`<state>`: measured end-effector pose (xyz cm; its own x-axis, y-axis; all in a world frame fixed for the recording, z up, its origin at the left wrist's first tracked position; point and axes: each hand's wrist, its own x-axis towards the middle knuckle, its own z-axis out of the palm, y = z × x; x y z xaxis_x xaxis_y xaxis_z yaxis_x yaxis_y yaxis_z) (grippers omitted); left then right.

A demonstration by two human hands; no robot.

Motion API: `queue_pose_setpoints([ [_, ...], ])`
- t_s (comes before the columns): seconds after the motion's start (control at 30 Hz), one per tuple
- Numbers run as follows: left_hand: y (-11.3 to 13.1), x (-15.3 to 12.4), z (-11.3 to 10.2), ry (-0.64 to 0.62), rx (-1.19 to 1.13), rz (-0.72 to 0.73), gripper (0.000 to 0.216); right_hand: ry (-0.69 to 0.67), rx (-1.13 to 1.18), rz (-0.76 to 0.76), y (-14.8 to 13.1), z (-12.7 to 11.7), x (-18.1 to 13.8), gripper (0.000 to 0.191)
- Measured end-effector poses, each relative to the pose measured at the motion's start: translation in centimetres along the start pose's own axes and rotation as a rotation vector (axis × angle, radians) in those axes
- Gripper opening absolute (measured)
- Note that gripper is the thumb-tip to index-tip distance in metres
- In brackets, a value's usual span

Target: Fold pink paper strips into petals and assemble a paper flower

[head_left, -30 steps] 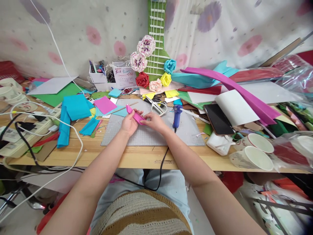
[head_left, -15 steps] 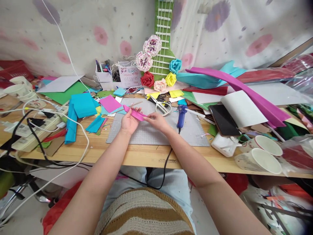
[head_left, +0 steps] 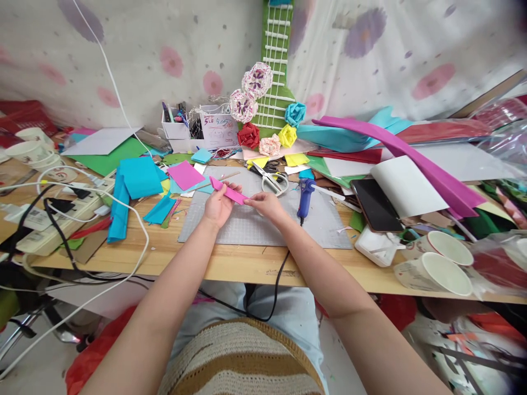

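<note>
A narrow folded strip of pink paper [head_left: 233, 193] slants between my hands, above the grey cutting mat [head_left: 230, 233]. My left hand [head_left: 218, 208] holds it from below, thumb on top near its upper left end. At the lower right end, my right hand [head_left: 264, 203] pinches the strip between thumb and fingers. Scissors with white handles [head_left: 275, 183] lie just beyond my right hand. A blue glue gun [head_left: 305, 198] rests on the mat to the right, its cord running off the front edge. A square of magenta paper [head_left: 186, 175] lies beyond my left hand.
Blue paper [head_left: 140, 178] and a power strip [head_left: 61, 216] with tangled cables lie left. Paper flowers [head_left: 295, 114] and a green guitar-shaped piece [head_left: 276, 71] stand behind. A phone [head_left: 376, 206] and paper cups [head_left: 442, 272] are on the right, the cups near the table's edge.
The pink strip has turned slightly and now shows flatter and straighter between my hands. Both hands stay in nearly the same place, still holding it.
</note>
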<state>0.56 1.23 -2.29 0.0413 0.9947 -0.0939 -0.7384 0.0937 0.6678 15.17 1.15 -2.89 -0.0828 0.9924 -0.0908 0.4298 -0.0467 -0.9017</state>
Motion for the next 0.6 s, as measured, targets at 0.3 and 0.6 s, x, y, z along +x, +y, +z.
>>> queue_pose_setpoints([
  [0.3,-0.10,-0.16,-0.22,-0.052,0.099,0.036,0.003,0.002,-0.152,0.038,0.23,-0.25,0.37,0.036],
  [0.6,-0.25,-0.33,0.10,0.018,0.032,0.015,0.012,-0.011,-0.086,0.071,0.10,-0.65,0.09,0.041],
])
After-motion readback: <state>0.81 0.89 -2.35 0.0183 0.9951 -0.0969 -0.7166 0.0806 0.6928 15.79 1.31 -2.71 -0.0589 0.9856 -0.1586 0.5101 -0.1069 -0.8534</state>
